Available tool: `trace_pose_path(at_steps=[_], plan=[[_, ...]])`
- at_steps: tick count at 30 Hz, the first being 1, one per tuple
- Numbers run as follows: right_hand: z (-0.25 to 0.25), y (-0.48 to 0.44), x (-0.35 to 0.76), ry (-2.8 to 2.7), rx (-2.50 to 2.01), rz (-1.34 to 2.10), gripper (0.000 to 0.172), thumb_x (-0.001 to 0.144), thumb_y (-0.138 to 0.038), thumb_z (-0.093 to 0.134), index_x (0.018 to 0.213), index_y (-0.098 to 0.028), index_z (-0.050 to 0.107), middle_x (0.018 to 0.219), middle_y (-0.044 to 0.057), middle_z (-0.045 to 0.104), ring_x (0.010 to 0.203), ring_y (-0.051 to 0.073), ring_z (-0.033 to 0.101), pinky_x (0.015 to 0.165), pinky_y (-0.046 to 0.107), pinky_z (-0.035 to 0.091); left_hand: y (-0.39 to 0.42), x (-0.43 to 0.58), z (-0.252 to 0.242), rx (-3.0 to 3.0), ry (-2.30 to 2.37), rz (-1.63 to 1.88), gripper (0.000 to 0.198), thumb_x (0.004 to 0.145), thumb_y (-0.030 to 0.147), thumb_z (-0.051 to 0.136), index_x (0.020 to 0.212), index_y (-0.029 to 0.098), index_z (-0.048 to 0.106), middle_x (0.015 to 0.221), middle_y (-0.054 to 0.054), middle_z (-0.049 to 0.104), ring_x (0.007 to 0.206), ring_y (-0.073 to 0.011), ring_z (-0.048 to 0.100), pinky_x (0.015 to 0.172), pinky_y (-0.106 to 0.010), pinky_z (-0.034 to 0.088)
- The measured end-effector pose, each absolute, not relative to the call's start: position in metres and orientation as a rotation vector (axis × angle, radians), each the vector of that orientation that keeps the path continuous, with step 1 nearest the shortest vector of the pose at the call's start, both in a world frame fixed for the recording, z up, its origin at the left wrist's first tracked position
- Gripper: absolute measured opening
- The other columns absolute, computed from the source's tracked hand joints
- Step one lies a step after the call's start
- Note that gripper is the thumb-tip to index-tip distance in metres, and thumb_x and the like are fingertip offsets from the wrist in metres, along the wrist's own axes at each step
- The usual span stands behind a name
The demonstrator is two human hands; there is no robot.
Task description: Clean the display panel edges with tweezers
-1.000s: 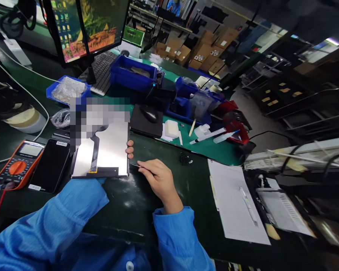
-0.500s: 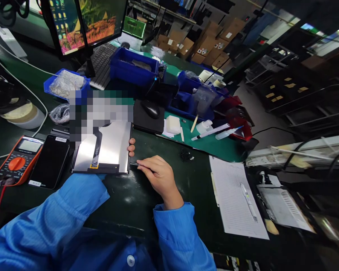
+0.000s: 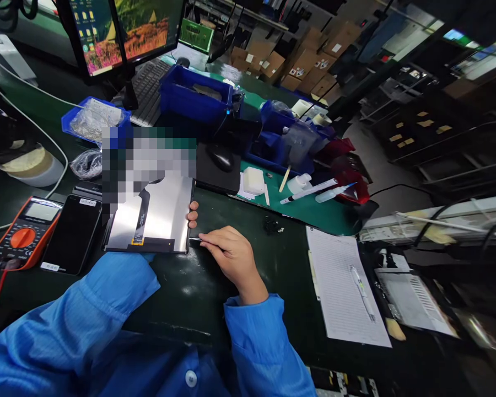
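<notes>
A tablet-sized display panel [image 3: 165,215] with a silvery back and a dark flex cable [image 3: 141,218] is held up over the bench. My left hand [image 3: 193,214] supports it from beneath; only its fingertips show, curled round the right edge, and the palm is hidden. In a pinch, my right hand [image 3: 230,251] grips a thin metal tool [image 3: 195,239], perhaps tweezers, whose tip meets the panel's lower right edge. Blurred blocks cover the panel's upper part. To the left lie a black smartphone [image 3: 71,234] and an orange multimeter [image 3: 25,234].
Blue bins [image 3: 196,94] stand behind, beside a keyboard [image 3: 149,91] and monitor [image 3: 128,33]. A mouse [image 3: 220,157] rests on its pad. Small black scraps [image 3: 273,225] lie right of centre, near a paper sheet [image 3: 347,286] with a pen [image 3: 362,294] on it.
Almost nothing differs. The view has shifted very slightly; both hands keep their grip and the tool stays at the panel's right edge.
</notes>
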State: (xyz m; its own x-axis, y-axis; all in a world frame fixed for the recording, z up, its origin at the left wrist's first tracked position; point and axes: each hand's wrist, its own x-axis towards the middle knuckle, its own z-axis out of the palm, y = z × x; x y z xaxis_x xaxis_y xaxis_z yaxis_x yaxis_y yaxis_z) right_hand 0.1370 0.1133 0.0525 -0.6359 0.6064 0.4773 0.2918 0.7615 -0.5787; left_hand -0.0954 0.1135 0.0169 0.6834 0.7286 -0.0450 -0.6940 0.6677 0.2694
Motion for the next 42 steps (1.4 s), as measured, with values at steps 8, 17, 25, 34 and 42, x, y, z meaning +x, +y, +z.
trace_pose_path(at_steps=[8,17,25,34,42], plan=[[0.052,0.111,0.139,-2.291,-0.708,0.633,0.015,0.091,-0.018,0.070,0.100,-0.024,0.081,0.085,0.002,0.080,0.073,0.017,0.070,0.068,0.030,0.057,0.116,-0.093,0.010,0.259,0.218,0.819,0.025,0.098,0.039,0.039,0.090,0.017,0.048,0.072,-0.003,0.058,0.069,-0.0192,0.064,0.061,-0.028,0.053],[0.053,0.109,0.139,-2.332,-0.775,0.702,0.014,0.094,-0.023,0.066,0.098,-0.025,0.080,0.088,0.004,0.080,0.077,0.018,0.073,0.073,0.032,0.059,0.112,-0.094,0.014,0.267,0.271,0.883,0.019,0.096,0.033,0.042,0.095,0.017,0.051,0.078,-0.003,0.058,0.073,-0.0190,0.063,0.064,-0.028,0.049],[0.054,0.110,0.141,-2.422,-0.787,0.681,0.019,0.098,-0.023,0.059,0.098,-0.022,0.078,0.086,0.004,0.079,0.075,0.019,0.072,0.070,0.032,0.055,0.114,-0.093,0.008,0.257,0.237,0.857,0.023,0.095,0.039,0.046,0.091,0.016,0.049,0.075,-0.003,0.057,0.069,-0.0183,0.061,0.061,-0.026,0.047],[0.055,0.108,0.141,-2.361,-0.888,0.873,0.015,0.092,-0.021,0.067,0.103,-0.027,0.077,0.097,0.002,0.080,0.087,0.019,0.076,0.078,0.030,0.060,0.110,-0.092,0.017,0.255,0.255,0.875,0.020,0.094,0.035,0.048,0.093,0.016,0.049,0.075,-0.003,0.057,0.069,-0.0187,0.062,0.062,-0.029,0.047],[0.054,0.109,0.142,-2.410,-0.796,0.820,0.018,0.096,-0.023,0.064,0.106,-0.026,0.078,0.091,0.004,0.078,0.081,0.017,0.073,0.072,0.028,0.058,0.108,-0.090,0.020,0.246,0.293,0.926,0.021,0.097,0.035,0.041,0.092,0.016,0.049,0.076,-0.003,0.056,0.069,-0.0178,0.060,0.065,-0.031,0.050]])
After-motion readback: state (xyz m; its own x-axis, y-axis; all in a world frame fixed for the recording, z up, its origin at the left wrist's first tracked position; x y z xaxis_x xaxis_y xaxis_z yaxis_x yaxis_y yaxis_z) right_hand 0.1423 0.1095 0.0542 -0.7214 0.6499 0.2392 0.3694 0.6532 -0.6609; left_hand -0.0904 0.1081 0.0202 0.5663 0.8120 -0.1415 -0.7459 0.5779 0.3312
